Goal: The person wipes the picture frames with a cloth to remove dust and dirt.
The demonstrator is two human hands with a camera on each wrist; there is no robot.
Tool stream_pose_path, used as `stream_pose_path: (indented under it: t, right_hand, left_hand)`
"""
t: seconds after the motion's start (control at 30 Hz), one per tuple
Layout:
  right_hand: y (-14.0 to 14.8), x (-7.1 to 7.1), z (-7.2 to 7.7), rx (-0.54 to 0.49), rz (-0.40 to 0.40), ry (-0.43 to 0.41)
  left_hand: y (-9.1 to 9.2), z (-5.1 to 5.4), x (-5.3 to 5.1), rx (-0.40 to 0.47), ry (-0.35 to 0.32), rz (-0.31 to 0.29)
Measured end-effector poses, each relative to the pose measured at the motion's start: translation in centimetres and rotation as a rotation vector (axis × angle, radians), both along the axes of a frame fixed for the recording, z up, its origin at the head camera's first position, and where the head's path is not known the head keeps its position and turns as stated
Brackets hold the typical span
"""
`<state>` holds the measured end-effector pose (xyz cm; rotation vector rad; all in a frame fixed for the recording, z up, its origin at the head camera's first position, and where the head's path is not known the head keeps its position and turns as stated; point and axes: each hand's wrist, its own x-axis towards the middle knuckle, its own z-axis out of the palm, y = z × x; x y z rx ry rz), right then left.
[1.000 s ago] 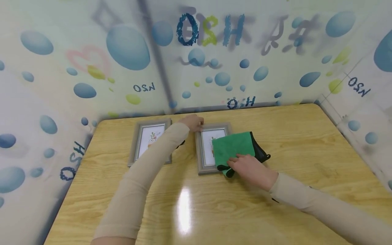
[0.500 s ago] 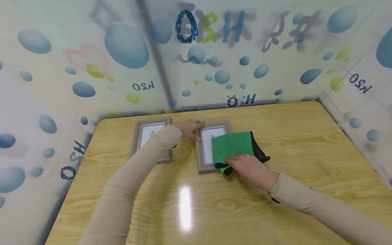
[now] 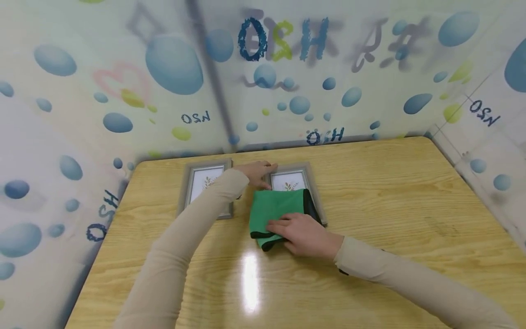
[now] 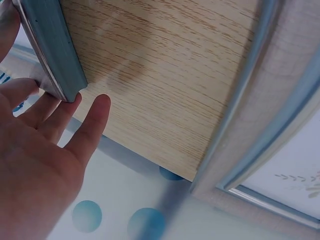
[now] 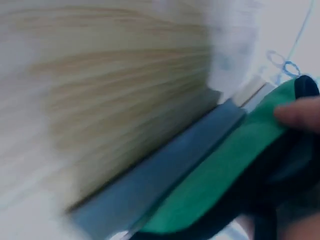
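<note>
On the wooden table, a grey picture frame [image 3: 313, 185] with a plant print lies partly covered by a folded green cloth [image 3: 273, 205] with black edging. My left hand [image 3: 256, 173] holds its upper left corner; the left wrist view shows fingertips against the edge of this picture frame [image 4: 55, 50], the thumb on its face. My right hand [image 3: 306, 235] grips the cloth over the lower part of the frame, fingers spread on top. In the right wrist view the cloth [image 5: 215, 185] lies along the frame's side [image 5: 160, 175]. The cloth hides most of the picture.
A second picture frame [image 3: 185, 189] lies to the left, partly hidden by my left sleeve [image 3: 197, 219]. The wooden tabletop [image 3: 390, 192] ends at the patterned back wall [image 3: 300, 87]. Side walls flank the table.
My right hand has moved left and slightly nearer with the green cloth, across the right frame. The left hand has shifted its fingers about the corner, and the frame has tilted slightly.
</note>
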<state>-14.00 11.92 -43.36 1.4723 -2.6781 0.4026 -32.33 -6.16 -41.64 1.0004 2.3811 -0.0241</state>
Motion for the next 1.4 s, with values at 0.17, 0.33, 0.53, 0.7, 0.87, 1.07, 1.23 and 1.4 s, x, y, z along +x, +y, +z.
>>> stream_pose_path:
  t: [0.17,0.33,0.53,0.7,0.87,1.07,1.23,1.4]
  right_hand:
    - [3.0,0.2,-0.2,0.016,-0.013,-0.064]
    - [6.6,0.4,0.5,0.039,-0.110,-0.073]
    - [9.8,1.1,0.9,0.049,-0.149,-0.055]
    - [11.0,2.0,0.9,0.137,-0.091,0.086]
    - [10.7,2.9,0.0,0.284,-0.011,0.395]
    - [9.1,3.0,-1.9,0.241,-0.028,0.554]
    - [7.5,2.7,-2.7,0.234,-0.032,0.520]
    - [4.5,2.6,-2.9,0.231,0.005,0.457]
  left_hand:
    - [0.1,0.0,-0.1,0.003,-0.027,0.018]
    - [0.3,0.5,0.1,0.009,-0.062,0.029]
    - [0.5,0.9,0.6,0.007,-0.061,0.019]
    - [0.7,0.8,0.8,0.009,-0.050,0.013]
    - [0.8,0.6,0.7,-0.004,-0.036,0.007]
    - [0.5,-0.3,-0.1,0.019,-0.036,0.013]
    - [0.0,-0.8,-0.6,0.032,-0.027,0.023]
    - [-0.1,-1.2,-0.8,0.043,-0.026,0.032]
